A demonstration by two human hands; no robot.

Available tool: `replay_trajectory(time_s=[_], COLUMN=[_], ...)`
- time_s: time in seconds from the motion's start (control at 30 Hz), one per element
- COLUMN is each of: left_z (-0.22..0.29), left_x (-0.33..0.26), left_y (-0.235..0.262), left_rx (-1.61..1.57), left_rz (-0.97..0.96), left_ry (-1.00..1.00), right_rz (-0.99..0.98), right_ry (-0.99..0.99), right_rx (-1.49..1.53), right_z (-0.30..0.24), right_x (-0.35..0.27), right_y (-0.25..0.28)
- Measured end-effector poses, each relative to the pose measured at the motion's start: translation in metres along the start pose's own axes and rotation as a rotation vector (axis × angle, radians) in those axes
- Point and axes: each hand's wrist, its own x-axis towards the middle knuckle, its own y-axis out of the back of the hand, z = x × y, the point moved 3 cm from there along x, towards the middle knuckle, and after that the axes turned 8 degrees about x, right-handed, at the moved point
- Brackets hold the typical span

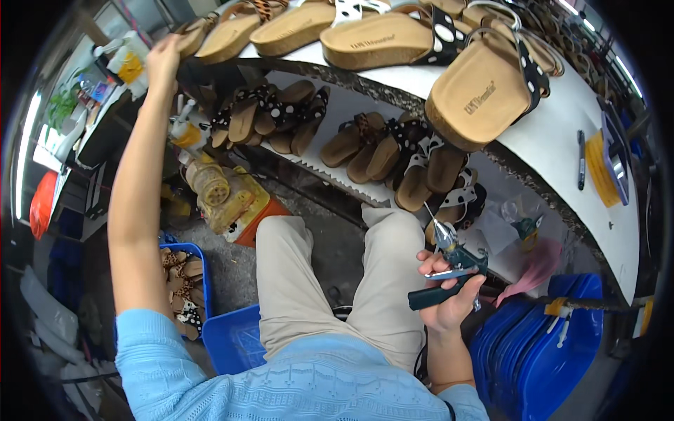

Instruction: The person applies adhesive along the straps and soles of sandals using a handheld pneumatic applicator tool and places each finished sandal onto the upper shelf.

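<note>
My left arm stretches up to the far left end of the white bench, where my left hand (164, 59) is closed on the end of a tan-soled sandal (194, 38). Its fingertips are small and partly hidden there. Close to my right knee, my right hand (449, 295) is wrapped round a dark green trigger gun (460, 259). A metal collar and a long thin nozzle point up and left from the gun, towards sandals on the lower shelf. On the bench top, a sandal with a polka-dot strap (481, 95) stands nearest to me, at the front edge.
More sandals (375, 42) line the curved bench. Several others (379, 151) fill the shelf below. A marker (581, 160) and a yellow roll (604, 168) lie at right. Blue bins (537, 351) stand low right; a blue crate (205, 281) holds straps at left, near a yellow-topped red container (253, 210).
</note>
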Motion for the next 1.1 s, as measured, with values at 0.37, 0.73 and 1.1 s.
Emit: replay_trajectory(time_s=[0.37, 0.73, 1.1], left_z=[0.032, 0.081, 0.031], left_x=[-0.438, -0.453, -0.468], left_y=[-0.203, -0.240, -0.273], left_rx=[-0.211, -0.290, -0.847], left_rz=[-1.057, -1.480, -1.176], left_ry=[0.488, 0.826, 1.407], right_rz=[0.050, 0.189, 0.067], right_ry=[-0.082, -0.062, -0.076], right_rx=[0.006, 0.035, 0.007], right_z=[0.019, 0.033, 0.030], right_x=[0.029, 0.016, 0.023], right_y=[0.023, 0.044, 0.004])
